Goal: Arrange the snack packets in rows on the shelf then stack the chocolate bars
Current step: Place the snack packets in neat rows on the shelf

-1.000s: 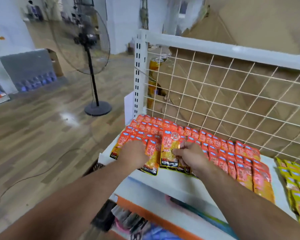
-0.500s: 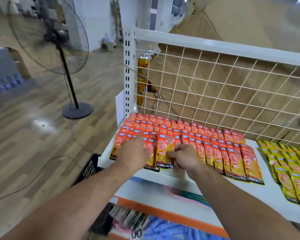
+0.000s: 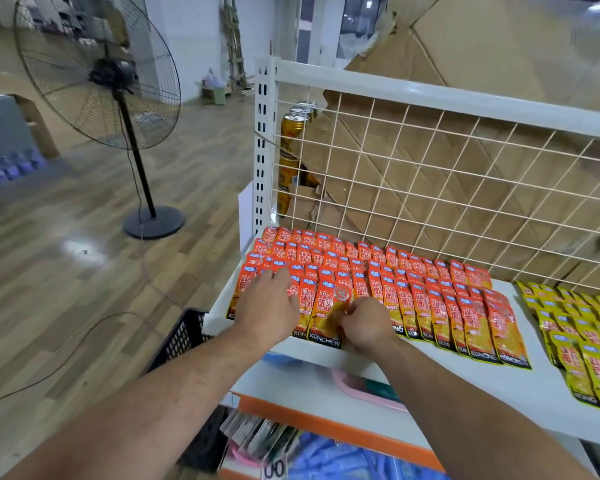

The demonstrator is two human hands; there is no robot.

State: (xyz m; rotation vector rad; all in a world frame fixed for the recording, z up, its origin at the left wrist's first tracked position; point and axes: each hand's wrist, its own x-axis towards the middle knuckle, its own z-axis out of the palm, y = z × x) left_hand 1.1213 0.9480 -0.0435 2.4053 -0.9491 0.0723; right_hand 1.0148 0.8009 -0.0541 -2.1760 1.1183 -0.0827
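Orange snack packets lie in overlapping rows on the white shelf, filling its left part. My left hand rests flat with straight fingers on the packets at the left end of the front row. My right hand has curled fingers that pinch one orange packet in the front row, just right of the left hand. Yellow snack packets lie in rows at the right end of the shelf. No chocolate bars are in view.
A white wire grid backs the shelf, with flattened cardboard and gold cans behind it. A standing fan is on the wooden floor at the left. A black crate sits below the shelf's left corner.
The camera has swung left and nearer, so the shelf looks larger. Both hands stay on the front row's left end, and the right hand still holds the same packet.
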